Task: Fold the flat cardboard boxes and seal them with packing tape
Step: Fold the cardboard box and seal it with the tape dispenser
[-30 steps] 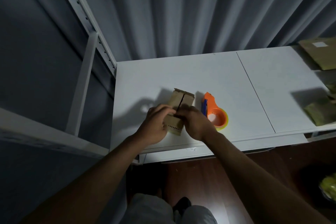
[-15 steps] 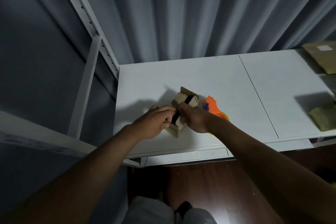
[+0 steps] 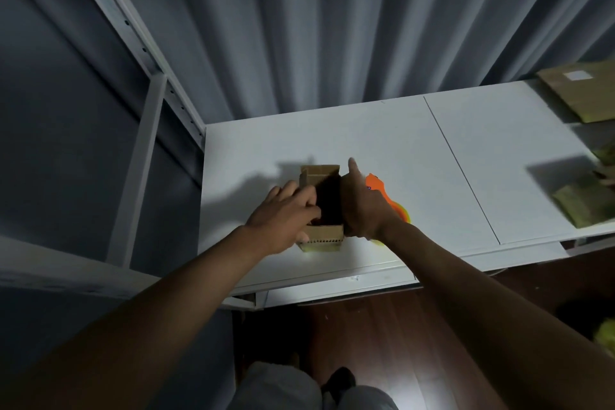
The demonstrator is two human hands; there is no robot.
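A small brown cardboard box [image 3: 324,236] stands on the white table [image 3: 416,156] near its front edge, its top open and its inside dark. My left hand [image 3: 286,210] grips the box's left wall, fingers curled over the rim. My right hand [image 3: 361,206] holds the right wall, with one finger pointing up and away. An orange tape dispenser [image 3: 377,186] with a yellow-green roll lies on the table just right of the box, mostly hidden behind my right hand and wrist.
Flat brown cardboard pieces [image 3: 579,93] lie at the table's far right, with greenish ones [image 3: 585,203] nearer the front right. A white metal shelf frame [image 3: 146,130] stands to the left. Grey curtains hang behind the table. Dark wood floor lies below.
The box's top flaps have spread from nearly closed to wide open. Both hands have moved apart onto its side walls, and the box has turned squarer to me.
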